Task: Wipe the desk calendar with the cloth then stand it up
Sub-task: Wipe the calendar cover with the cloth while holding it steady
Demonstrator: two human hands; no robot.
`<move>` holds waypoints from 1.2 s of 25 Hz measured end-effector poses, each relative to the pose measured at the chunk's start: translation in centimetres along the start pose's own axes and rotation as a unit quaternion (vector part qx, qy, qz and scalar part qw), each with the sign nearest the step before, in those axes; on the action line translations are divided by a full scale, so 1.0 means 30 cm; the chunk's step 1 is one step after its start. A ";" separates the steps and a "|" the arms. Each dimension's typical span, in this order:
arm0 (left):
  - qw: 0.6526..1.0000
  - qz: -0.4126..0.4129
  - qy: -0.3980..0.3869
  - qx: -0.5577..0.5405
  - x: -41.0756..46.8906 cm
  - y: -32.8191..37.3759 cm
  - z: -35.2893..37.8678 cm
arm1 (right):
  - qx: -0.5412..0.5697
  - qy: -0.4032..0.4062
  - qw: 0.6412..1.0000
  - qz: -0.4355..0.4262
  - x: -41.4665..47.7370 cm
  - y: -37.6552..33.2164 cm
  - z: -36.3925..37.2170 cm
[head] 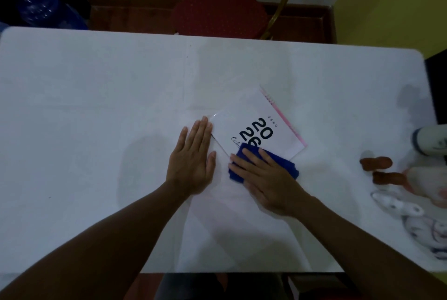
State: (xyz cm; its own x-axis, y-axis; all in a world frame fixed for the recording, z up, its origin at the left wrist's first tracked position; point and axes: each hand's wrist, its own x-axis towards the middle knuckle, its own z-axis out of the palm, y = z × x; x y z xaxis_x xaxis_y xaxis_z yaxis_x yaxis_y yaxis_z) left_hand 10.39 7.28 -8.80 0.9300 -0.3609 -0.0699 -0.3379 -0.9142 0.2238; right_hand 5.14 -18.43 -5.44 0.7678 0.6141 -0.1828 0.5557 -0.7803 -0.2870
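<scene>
Desk calendar [258,123] lies flat and rotated just right of frame centre on the white table [96,106], "2026" cover up, pink binding edge toward upper right. Right hand [268,179] is spread flat, pressing the blue cloth [287,164] onto the calendar's lower corner, not pinching it. Left hand [193,162] is open, palm down, fingertips at the calendar's left edge; red chair [217,9] at top, toys [382,169] at right edge

My 1 head camera looks steeply down from close above my left hand [193,162] and right hand [268,179], facing forward.
</scene>
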 end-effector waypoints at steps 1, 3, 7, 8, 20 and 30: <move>1.000 0.001 0.002 0.001 0.003 0.000 0.000 | 0.005 0.002 1.000 -0.004 -0.006 0.027 -0.007; 1.000 0.004 0.004 0.000 0.003 -0.007 0.001 | -0.002 0.018 0.999 0.031 0.051 0.081 -0.027; 1.000 0.001 0.011 0.004 -0.013 0.001 0.011 | -0.033 0.056 0.987 0.147 0.283 0.176 -0.089; 1.000 0.004 0.012 -0.001 -0.010 0.003 0.011 | -0.034 0.060 0.983 0.167 0.322 0.184 -0.103; 1.000 0.008 0.012 0.008 0.002 -0.007 0.010 | 0.022 0.020 0.997 0.075 -0.007 0.078 -0.017; 1.000 -0.002 -0.010 -0.001 0.006 -0.004 0.006 | 0.041 0.048 0.985 0.159 0.384 0.096 -0.076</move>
State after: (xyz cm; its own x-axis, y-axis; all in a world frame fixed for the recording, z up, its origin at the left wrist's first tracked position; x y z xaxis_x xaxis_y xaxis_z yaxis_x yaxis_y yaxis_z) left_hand 10.57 7.28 -9.02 0.9286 -0.3601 -0.0897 -0.3332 -0.9155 0.2256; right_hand 16.32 -13.87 -6.25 0.9276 0.3231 -0.1876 0.2579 -0.9170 -0.3044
